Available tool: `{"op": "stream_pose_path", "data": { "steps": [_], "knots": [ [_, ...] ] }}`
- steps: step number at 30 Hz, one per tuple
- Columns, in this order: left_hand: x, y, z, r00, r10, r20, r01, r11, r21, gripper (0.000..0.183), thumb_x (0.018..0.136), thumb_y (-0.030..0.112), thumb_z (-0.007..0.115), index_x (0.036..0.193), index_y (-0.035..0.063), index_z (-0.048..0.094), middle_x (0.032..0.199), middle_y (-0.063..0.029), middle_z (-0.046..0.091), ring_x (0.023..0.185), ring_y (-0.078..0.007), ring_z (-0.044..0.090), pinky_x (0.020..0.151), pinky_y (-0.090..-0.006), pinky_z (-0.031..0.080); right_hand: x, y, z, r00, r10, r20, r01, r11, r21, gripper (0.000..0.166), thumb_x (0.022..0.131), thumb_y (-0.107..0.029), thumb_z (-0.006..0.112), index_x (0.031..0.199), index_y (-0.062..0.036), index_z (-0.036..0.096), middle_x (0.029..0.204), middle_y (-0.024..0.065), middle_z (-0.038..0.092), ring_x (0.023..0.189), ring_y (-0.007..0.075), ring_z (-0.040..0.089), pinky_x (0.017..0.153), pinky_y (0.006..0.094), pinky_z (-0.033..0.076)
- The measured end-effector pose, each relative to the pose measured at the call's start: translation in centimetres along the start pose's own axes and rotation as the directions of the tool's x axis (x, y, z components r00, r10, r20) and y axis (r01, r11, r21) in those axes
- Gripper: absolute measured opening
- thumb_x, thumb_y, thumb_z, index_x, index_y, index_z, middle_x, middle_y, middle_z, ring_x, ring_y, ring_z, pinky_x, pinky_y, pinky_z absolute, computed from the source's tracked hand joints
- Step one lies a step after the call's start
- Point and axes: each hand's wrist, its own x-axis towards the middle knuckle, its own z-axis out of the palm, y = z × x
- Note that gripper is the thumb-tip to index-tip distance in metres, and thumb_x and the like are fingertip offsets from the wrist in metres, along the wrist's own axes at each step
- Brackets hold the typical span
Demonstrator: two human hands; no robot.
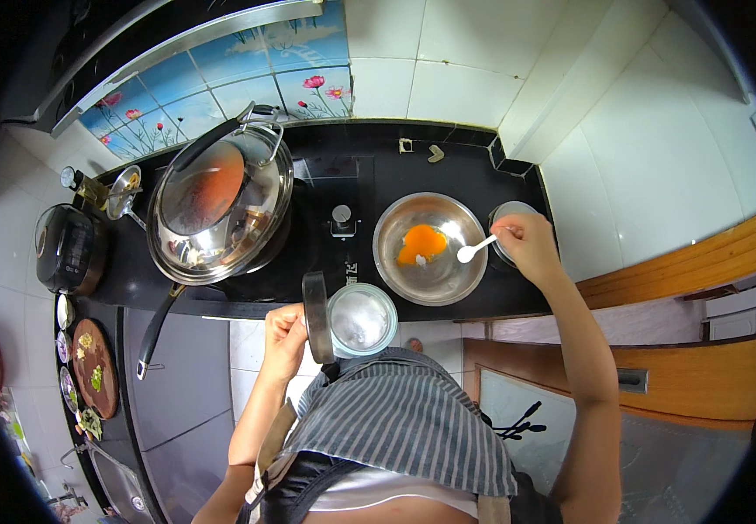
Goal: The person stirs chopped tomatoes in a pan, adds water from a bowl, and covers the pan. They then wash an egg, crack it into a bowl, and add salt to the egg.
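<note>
My left hand (pixel 285 337) holds a glass jar (pixel 391 319) in front of my apron, its dark lid (pixel 316 318) flipped up beside my fingers. White granules (pixel 359 318) lie inside the jar. Pinched in my right hand (pixel 530 247) is a small white spoon (pixel 476 249), its bowl end above the right side of a stainless steel mixing bowl (pixel 456 288). The spoon's contents are hard to tell from its white plastic. Orange egg yolk (pixel 425 241) sits in the bowl, with a small white patch (pixel 421 260) at its lower edge. My right hand partly hides a round container (pixel 507 210).
A lidded wok (pixel 263 223) stands on the black cooktop (pixel 325 249), its handle (pixel 155 340) jutting past the counter edge. Farther left are a skimmer (pixel 122 196), an oil bottle (pixel 93 190), a rice cooker (pixel 71 249) and a cutting board (pixel 106 354) with chopped ingredients.
</note>
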Motion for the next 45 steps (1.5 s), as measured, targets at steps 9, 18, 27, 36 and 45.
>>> {"op": "stream_pose_path", "data": {
  "steps": [9, 18, 27, 36, 45],
  "knots": [
    [1.9, -0.9, 4.1, 0.983, -0.127, 0.133, 0.137, 0.988, -0.069, 0.026, 0.086, 0.020, 0.051, 0.064, 0.0063, 0.052, 0.058, 0.0031, 0.049, 0.052, -0.0019, 0.041, 0.048, -0.0169, 0.032, -4.5, -10.7, -2.1, 0.977, -0.082, 0.198, 0.025, 0.961, 0.277, 0.008, 0.076, -0.009, 0.059, 0.080, -0.0037, 0.064, 0.067, 0.0050, 0.060, 0.053, 0.0108, 0.051, 0.050, 0.0244, 0.039],
    [14.1, -1.1, 11.6, 0.995, -0.009, 0.103, 0.037, 0.960, -0.277, 0.029, 0.084, 0.027, 0.056, 0.060, 0.0121, 0.048, 0.057, 0.0067, 0.041, 0.051, -0.0032, 0.033, 0.048, -0.0193, 0.025, -7.5, -10.6, -9.1, 0.986, -0.119, -0.119, 0.110, 0.991, -0.082, 0.031, 0.073, -0.011, 0.061, 0.103, -0.0036, 0.058, 0.082, 0.0079, 0.052, 0.076, 0.0207, 0.049, 0.068, 0.0315, 0.038],
    [28.3, -7.8, 18.7, 0.994, -0.108, -0.002, 0.108, 0.994, -0.009, 0.039, 0.080, 0.038, 0.054, 0.050, 0.0160, 0.041, 0.048, 0.0052, 0.038, 0.044, -0.0063, 0.031, 0.044, -0.0228, 0.022, -15.0, -7.7, -11.3, 0.906, 0.120, -0.406, -0.114, 0.993, 0.037, 0.022, 0.073, 0.001, 0.055, 0.094, 0.0005, 0.061, 0.077, 0.0105, 0.053, 0.068, 0.0166, 0.050, 0.060, 0.0255, 0.040],
    [33.5, -17.3, 20.0, 0.972, -0.194, -0.130, 0.214, 0.963, 0.165, 0.028, 0.073, 0.022, 0.044, 0.064, -0.0013, 0.056, 0.059, -0.0124, 0.054, 0.058, -0.0224, 0.051, 0.058, -0.0359, 0.038, -14.7, -8.0, -12.1, 0.914, 0.238, -0.328, -0.258, 0.966, -0.018, 0.010, 0.078, -0.004, 0.056, 0.084, 0.0021, 0.060, 0.082, 0.0125, 0.056, 0.071, 0.0220, 0.053, 0.064, 0.0278, 0.043],
    [30.7, -16.6, 23.0, 0.976, -0.189, -0.107, 0.208, 0.673, 0.710, 0.033, 0.080, 0.026, 0.038, 0.092, 0.0060, 0.062, 0.100, -0.0157, 0.059, 0.092, -0.0329, 0.057, 0.084, -0.0471, 0.039, -12.9, -5.9, -11.8, 0.972, -0.050, -0.230, 0.012, 0.986, -0.164, 0.015, 0.078, 0.000, 0.054, 0.090, 0.0033, 0.062, 0.083, 0.0154, 0.057, 0.075, 0.0250, 0.054, 0.068, 0.0312, 0.044]
  ]
}}
